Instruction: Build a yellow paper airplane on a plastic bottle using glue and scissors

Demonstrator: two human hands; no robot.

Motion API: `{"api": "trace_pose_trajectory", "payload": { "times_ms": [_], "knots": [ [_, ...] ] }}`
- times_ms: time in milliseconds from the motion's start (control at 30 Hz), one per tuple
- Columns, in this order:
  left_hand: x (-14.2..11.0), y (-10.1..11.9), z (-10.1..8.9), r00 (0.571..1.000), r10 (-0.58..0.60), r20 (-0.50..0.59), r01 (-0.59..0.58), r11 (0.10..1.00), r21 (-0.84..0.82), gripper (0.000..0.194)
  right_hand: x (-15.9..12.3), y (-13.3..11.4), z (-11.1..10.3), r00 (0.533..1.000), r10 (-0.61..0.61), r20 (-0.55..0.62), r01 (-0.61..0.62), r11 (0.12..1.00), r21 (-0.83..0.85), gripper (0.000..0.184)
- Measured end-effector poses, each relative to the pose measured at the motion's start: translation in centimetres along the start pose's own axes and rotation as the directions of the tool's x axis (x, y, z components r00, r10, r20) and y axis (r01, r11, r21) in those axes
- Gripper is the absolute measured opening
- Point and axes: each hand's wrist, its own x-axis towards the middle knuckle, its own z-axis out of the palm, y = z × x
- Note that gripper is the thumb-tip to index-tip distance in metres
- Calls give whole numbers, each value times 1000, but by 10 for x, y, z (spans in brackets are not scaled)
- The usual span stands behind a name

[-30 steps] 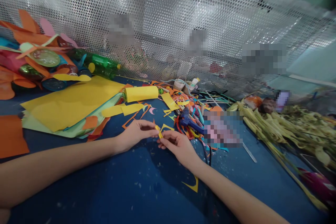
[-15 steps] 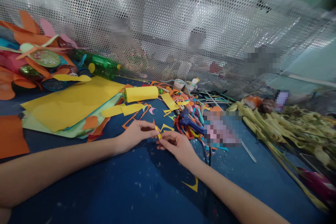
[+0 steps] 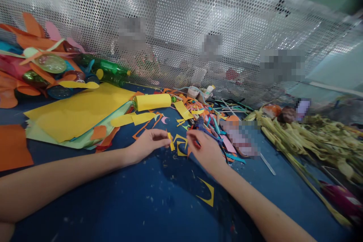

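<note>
My left hand [image 3: 150, 144] pinches a small folded strip of yellow paper [image 3: 171, 141] between thumb and fingertips, just above the blue table. Apart from it, to the right, my right hand [image 3: 207, 153] has loosely curved fingers, with a gap between them and nothing visible held. It is beside a blue glue gun [image 3: 211, 134], which it partly hides. Yellow paper offcuts [image 3: 181, 148] lie between the hands. Beyond my left hand rests a green bottle wrapped in yellow paper [image 3: 153, 102], with yellow cut-out shapes [image 3: 133, 118] in front of it.
Coloured paper sheets [image 3: 85, 109] are stacked at left, near paper-decorated bottles [image 3: 51, 64]. Scraps [image 3: 198, 107] heap up behind the glue gun. Dried husks [image 3: 295, 143] cover the right side. A perforated silvery sheet [image 3: 181, 19] stands along the back, with blurred shapes behind it.
My right hand has let go of the yellow paper strip and moved right, towards the glue gun. My left hand stays in place, still pinching the strip.
</note>
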Motion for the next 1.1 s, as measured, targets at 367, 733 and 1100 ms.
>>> {"api": "trace_pose_trajectory", "payload": {
  "times_ms": [367, 733, 1100],
  "knots": [
    [1, -6, -1, 999, -22, -41, 19, 998, -55, 18, 9, 61, -13, 981, 180, 65, -111, 811, -574, 36],
    [1, 0, 0, 991, 16, -130, -26, 997, -72, 18, 11, 38, -15, 981, 156, -116, -178, 961, -214, 34],
    [6, -14, -7, 970, 64, -233, -60, 998, 24, 17, -4, -14, -17, 985, 98, 145, -141, 935, 325, 28]
  ]
}}
